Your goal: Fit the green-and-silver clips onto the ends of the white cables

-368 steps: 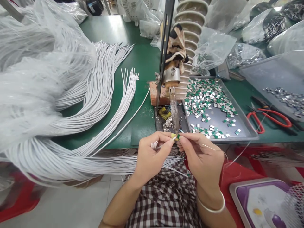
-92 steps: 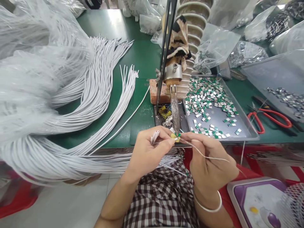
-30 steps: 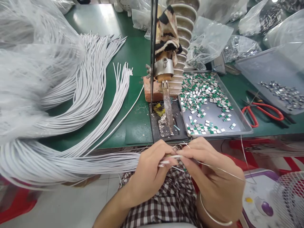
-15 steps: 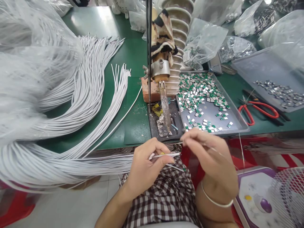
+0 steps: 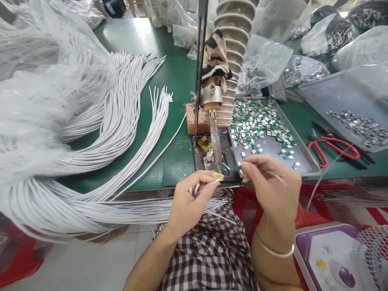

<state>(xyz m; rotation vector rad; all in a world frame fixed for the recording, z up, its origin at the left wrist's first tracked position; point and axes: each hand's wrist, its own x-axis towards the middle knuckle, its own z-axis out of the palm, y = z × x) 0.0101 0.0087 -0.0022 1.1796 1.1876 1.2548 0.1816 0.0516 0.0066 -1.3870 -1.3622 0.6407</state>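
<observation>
My left hand (image 5: pixel 189 204) is closed around white cables (image 5: pixel 197 188). One cable end rests between its thumb and forefinger, beside a small yellow piece (image 5: pixel 218 176) at the fingertip. To its right, my right hand (image 5: pixel 271 188) pinches a small green-and-silver circuit board (image 5: pixel 239 167) between thumb and finger. A thin wire (image 5: pixel 277 177), like solder, trails out of that hand. Just beyond both hands, a clamped soldering iron (image 5: pixel 216 141) points down at a dark stained tray (image 5: pixel 200 163). A shallow grey tray (image 5: pixel 307 155) of loose circuit boards lies behind my right hand.
Bundles of white cables (image 5: pixel 112 137) and plastic sheeting (image 5: pixel 39 117) cover the left side. A brick (image 5: pixel 191 119) and a ribbed hose (image 5: pixel 235 36) stand by the iron. Right: red-handled pliers (image 5: pixel 342 144), a bin (image 5: pixel 327 91) of metal parts, and a white-and-purple fan base (image 5: pixel 327 250) below the table.
My right hand has risen slightly and now shows a circuit board at its fingertips. The left hand has tilted up, bringing the cable end and yellow piece nearer the iron. The view has shifted slightly.
</observation>
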